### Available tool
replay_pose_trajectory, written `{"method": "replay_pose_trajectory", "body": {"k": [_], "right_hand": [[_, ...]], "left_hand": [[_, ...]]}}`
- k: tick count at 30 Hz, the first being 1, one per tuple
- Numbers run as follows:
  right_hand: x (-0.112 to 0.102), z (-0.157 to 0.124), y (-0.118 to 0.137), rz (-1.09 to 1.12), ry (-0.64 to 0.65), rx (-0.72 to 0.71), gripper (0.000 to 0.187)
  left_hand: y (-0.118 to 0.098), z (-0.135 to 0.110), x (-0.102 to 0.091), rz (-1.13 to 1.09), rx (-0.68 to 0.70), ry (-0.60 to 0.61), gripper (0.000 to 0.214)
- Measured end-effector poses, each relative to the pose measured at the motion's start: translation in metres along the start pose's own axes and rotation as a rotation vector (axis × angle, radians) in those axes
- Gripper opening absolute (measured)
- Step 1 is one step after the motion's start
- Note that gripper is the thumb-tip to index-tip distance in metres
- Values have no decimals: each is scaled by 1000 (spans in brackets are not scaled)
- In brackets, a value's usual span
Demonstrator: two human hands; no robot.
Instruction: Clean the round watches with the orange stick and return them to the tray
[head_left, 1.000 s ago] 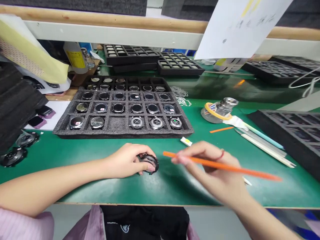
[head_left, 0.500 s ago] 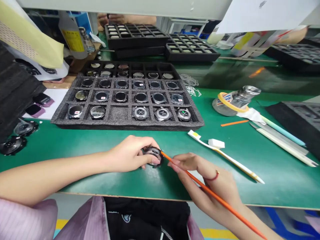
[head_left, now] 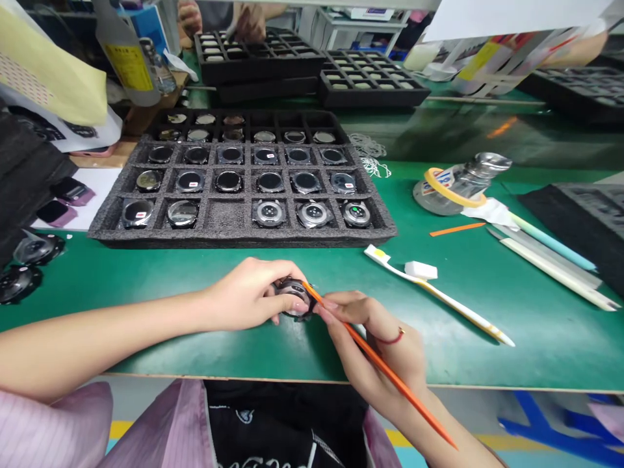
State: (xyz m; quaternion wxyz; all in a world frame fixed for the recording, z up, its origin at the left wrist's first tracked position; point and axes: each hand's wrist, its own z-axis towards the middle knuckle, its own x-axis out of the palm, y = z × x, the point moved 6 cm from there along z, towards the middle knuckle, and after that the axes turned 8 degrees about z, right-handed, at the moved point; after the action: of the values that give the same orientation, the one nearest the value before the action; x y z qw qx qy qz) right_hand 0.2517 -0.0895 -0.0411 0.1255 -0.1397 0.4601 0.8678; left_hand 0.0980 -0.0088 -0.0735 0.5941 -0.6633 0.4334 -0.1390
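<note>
On the green table, my left hand (head_left: 270, 289) grips a round dark watch case (head_left: 294, 290) by its edges, thumb across its lower part. My right hand (head_left: 375, 331) pinches a long, thin orange stick (head_left: 390, 372) like a pen. The tip of the stick touches the upper right rim of the watch case. Beyond my hands lies a black foam tray (head_left: 229, 242) with watch cases in most compartments; three in the front row at right show their sensor backs (head_left: 314, 212). One front compartment holds nothing. The fingers under the watch case are hidden.
At right lie a toothbrush (head_left: 453, 309), a white block (head_left: 421, 270), a short orange strip (head_left: 457, 229), tweezers (head_left: 560, 273) and a glass bottle (head_left: 446, 195) with a yellow ring. More watches (head_left: 19, 283) sit at left. Across the table, another person's hands (head_left: 251, 23) are above stacked trays (head_left: 273, 68).
My right hand has moved left, closer to the watch case, and the stick's tip has shifted left along the rim. My left hand still holds the case. The view has shifted slightly.
</note>
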Motion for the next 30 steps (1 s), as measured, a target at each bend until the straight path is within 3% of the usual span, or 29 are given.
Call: {"method": "replay_pose_trajectory", "body": {"k": [9,17,26,30], "right_hand": [[3,-4,2,1,-46,-7,22],[5,-6,-2,43,-92,70,20],[4,-27,4,38,-120,68,26],[5,-23,2,46,-119,89,26]], "left_hand": [[-2,-1,0,41,1,-17,16],[-4,-1,1,73,4,-25,16],[-12,-5,3,68,19,42,11],[-12,-5,3,94,40,38,10]]}}
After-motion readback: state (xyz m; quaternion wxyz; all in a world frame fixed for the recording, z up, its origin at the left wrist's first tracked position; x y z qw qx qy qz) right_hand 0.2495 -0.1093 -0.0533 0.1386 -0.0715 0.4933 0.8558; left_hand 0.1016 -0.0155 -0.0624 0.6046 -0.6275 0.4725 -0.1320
